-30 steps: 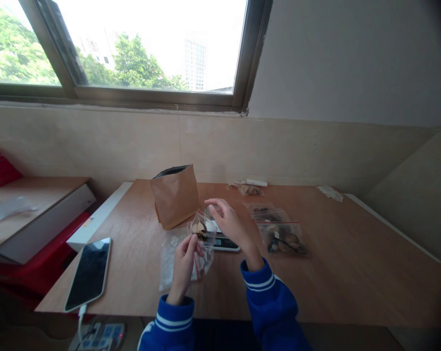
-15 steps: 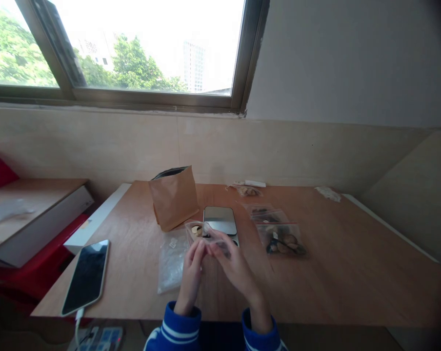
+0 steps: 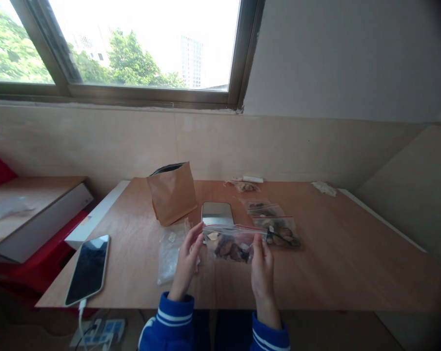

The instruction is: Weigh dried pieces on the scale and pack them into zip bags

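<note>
Between my hands hangs a clear zip bag (image 3: 230, 246) with a red strip along its top and brown, tan and dark dried pieces inside. My left hand (image 3: 187, 258) pinches its left upper corner, and my right hand (image 3: 262, 268) grips its right side. Just behind the bag lies a small scale (image 3: 217, 212) with a silver top, its front part hidden. More filled zip bags (image 3: 282, 231) overlap on the table right of my right hand. Clear plastic bags (image 3: 168, 256) lie flat by my left hand.
An open brown paper pouch (image 3: 172, 194) stands behind the clear plastic bags. At the table's left edge lies a phone (image 3: 88, 270) with a charging cable. A small bag with tan pieces (image 3: 247, 186) sits near the wall, and a crumpled white item (image 3: 325, 188) is at back right.
My hands have moved apart, from close together to the two sides of the zip bag. The bag is now spread wide with its contents facing me.
</note>
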A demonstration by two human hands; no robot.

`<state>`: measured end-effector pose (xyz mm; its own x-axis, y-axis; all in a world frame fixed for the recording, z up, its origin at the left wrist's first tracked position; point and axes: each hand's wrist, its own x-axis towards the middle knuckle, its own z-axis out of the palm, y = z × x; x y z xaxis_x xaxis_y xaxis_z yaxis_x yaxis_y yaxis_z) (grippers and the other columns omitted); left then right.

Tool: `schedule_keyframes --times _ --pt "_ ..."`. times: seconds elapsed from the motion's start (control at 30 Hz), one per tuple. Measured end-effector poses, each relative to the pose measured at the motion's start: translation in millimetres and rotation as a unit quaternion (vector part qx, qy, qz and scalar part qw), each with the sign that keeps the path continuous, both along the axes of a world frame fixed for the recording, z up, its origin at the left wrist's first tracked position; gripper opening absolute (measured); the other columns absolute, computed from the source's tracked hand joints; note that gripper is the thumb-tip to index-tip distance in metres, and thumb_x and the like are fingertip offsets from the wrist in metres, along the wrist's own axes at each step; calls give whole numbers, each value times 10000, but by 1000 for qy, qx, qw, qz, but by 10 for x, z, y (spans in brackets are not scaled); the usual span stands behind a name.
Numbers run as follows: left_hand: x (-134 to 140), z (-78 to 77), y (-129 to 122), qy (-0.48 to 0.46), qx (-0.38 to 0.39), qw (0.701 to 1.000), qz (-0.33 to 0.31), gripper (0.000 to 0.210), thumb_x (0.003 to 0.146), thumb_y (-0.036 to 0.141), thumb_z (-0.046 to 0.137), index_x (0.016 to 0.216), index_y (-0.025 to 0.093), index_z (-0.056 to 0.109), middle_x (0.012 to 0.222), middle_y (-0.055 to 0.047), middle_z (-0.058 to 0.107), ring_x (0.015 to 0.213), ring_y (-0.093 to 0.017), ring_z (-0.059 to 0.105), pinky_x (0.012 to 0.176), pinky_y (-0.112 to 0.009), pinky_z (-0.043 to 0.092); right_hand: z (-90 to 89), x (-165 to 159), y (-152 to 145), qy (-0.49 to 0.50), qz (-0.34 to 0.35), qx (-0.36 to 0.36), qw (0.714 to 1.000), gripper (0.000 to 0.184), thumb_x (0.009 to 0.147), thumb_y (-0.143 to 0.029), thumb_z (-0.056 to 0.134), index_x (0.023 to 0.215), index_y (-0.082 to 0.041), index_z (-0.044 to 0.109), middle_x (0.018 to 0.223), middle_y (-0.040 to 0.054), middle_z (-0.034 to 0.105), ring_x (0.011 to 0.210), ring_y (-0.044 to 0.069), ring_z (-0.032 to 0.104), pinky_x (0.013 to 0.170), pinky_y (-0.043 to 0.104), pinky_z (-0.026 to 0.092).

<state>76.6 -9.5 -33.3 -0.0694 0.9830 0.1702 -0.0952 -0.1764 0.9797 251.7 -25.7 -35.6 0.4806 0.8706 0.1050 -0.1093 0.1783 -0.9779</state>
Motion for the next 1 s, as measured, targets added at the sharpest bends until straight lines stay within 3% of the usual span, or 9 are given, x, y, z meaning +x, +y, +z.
schedule_keyframes --times 0.1,0.2,0.37,0.43,0.53,0.73,1.0 --pt "160 33 -57 5 -11 1000 -25 380 861 470 569 1088 183 672 1074 -93 699 1054 -254 621 892 -340 479 39 -106 -31 -17 38 1 999 532 870 -649 465 860 -172 700 879 121 734 833 253 694 778 368 560" --pt "288 62 -110 15 -4 1000 -11 355 876 462 557 1069 185 666 1038 -79 701 991 -229 634 853 -305 478 60 -186 -54 -52 95 7 994 530 860 -661 467 884 -188 703 929 123 732 873 264 688 789 371 555" --pt "268 95 -126 -4 -1 989 147 336 892 489 524 801 181 624 777 -13 658 769 -169 603 715 -251 456 6 -139 -75 -86 21 -23 996 563 869 -672 434 879 -168 682 633 54 665 598 216 640 609 320 528" --pt "224 105 -116 -5 1 986 169 334 892 482 531 786 178 618 754 -5 644 755 -161 589 706 -243 446 -19 -106 -80 -111 9 -29 993 572 853 -682 457 892 -159 683 543 12 593 516 189 580 522 288 481" --pt "178 99 -85 -9 0 987 158 341 891 487 531 801 173 630 763 -7 651 758 -161 588 711 -242 444 -48 -79 -81 -112 14 -33 993 570 849 -680 465 903 -155 681 516 -8 553 496 178 550 492 275 451" --pt "84 -20 2 6 -13 996 85 372 861 523 549 812 172 662 768 -29 673 767 -181 608 716 -258 457 -137 12 -66 -43 37 -23 998 458 839 -594 557 1013 -173 600 721 63 694 597 217 635 502 293 484" --pt "23 -193 53 40 -20 999 6 367 856 512 553 903 170 679 848 -54 689 826 -192 614 749 -270 462 -268 85 -18 -55 -7 -31 998 448 864 -612 489 856 -179 606 692 56 680 527 173 582 496 282 486"
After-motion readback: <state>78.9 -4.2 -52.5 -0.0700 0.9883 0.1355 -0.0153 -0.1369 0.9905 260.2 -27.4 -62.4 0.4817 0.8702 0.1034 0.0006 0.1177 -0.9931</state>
